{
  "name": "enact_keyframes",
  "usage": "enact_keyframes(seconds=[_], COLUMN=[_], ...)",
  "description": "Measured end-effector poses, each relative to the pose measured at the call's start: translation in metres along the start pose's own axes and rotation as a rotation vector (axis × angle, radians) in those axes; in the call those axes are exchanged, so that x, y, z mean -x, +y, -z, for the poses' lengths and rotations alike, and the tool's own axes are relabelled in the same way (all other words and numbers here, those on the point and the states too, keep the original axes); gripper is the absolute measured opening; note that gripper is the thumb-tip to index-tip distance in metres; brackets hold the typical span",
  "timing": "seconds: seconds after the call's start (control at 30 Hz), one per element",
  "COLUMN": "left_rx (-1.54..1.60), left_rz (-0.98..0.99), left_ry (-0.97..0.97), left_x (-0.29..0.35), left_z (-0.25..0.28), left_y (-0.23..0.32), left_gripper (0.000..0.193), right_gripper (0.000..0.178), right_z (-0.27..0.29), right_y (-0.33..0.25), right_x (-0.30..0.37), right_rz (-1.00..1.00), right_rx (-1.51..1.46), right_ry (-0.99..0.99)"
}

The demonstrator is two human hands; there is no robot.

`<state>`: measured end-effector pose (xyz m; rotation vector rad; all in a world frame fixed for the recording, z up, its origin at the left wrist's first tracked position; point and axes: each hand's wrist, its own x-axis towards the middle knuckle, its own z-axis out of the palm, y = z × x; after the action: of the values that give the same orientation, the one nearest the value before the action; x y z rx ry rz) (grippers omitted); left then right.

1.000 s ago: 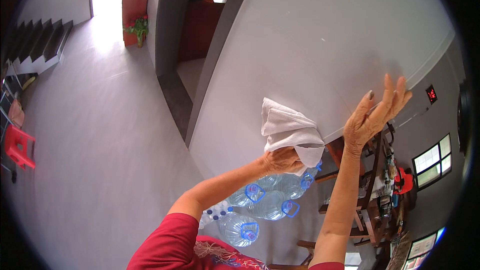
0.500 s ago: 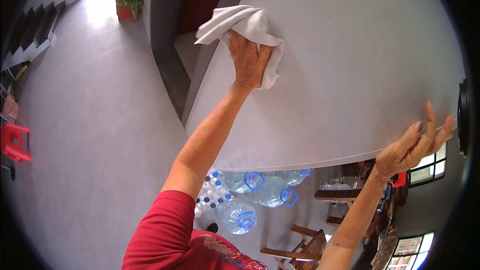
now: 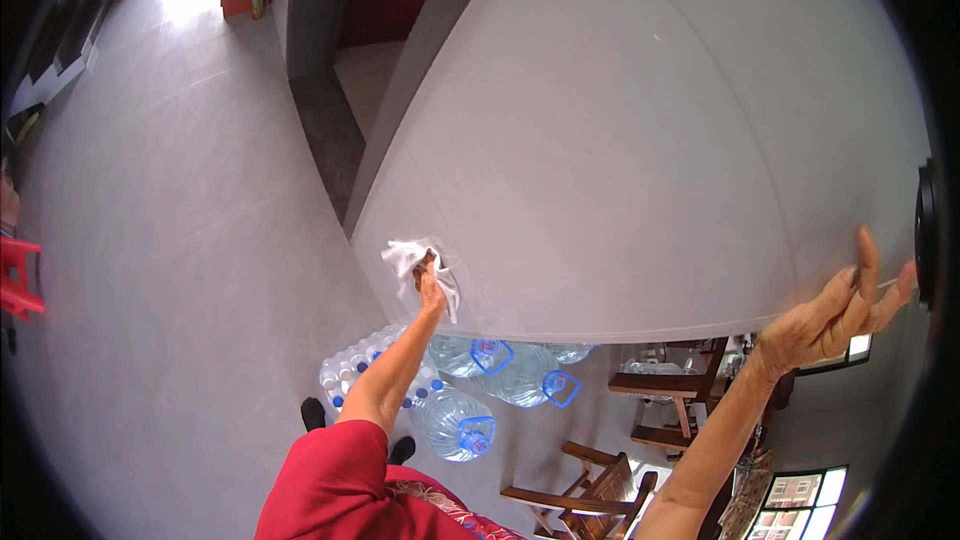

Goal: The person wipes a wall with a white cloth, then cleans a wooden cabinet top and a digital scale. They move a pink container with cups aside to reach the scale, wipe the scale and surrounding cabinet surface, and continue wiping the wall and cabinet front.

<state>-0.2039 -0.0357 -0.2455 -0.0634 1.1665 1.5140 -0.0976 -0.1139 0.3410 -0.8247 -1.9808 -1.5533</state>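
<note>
A person wipes a pale grey wall with a white cloth.

Nearest, the right hand lies open and flat on the wall's lower edge, fingers spread. Farther along that edge, the left hand is closed on the cloth, pressing it to the wall's low left corner. Below the wall stand large water bottles and a wooden chair. No dirt shows, so how much remains unwiped cannot be judged.

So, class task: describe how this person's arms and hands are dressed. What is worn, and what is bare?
Both forearms are bare. The left hand and right hand wear no gloves; no rings or watch can be made out. A short red sleeve covers the left upper arm, part of a red top with a leafy pattern near the chest.
</note>
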Motion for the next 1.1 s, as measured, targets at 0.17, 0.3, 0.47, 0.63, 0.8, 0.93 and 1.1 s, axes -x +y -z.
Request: enact_keyframes(seconds=[0.17,0.3,0.47,0.63,0.8,0.93,1.1], left_rx=[-0.182,-0.361,-0.6,-0.52,-0.514,-0.613,-0.75], left_rz=[-0.357,-0.636,-1.275,-1.578,-1.295,-1.296,-1.343], left_ry=[-0.13,-0.292,-0.45,-0.469,-0.706,-0.311,-0.188], left_x=[0.077,0.189,0.287,0.309,0.246,0.195,0.132], left_z=[-0.053,-0.114,-0.134,-0.144,-0.135,-0.12,-0.092], left_y=[0.041,0.123,0.162,0.178,0.179,0.17,0.135], left_gripper=[0.054,0.058,0.062,0.056,0.053,0.053,0.034], right_gripper=[0.022,0.023,0.024,0.03,0.027,0.022,0.024], right_z=[-0.012,-0.015,-0.017,-0.017,-0.016,-0.015,-0.008], right_y=[-0.015,-0.014,-0.016,-0.018,-0.012,-0.013,0.011], right_x=[-0.001,-0.003,-0.005,-0.01,-0.006,-0.009,0.009], right_rz=[-0.122,-0.177,-0.19,-0.18,-0.127,-0.041,-0.079], right_rx=[-0.107,-0.085,-0.107,-0.135,-0.1,-0.062,-0.164], right_ry=[0.104,0.176,0.183,0.254,0.204,0.175,0.099])
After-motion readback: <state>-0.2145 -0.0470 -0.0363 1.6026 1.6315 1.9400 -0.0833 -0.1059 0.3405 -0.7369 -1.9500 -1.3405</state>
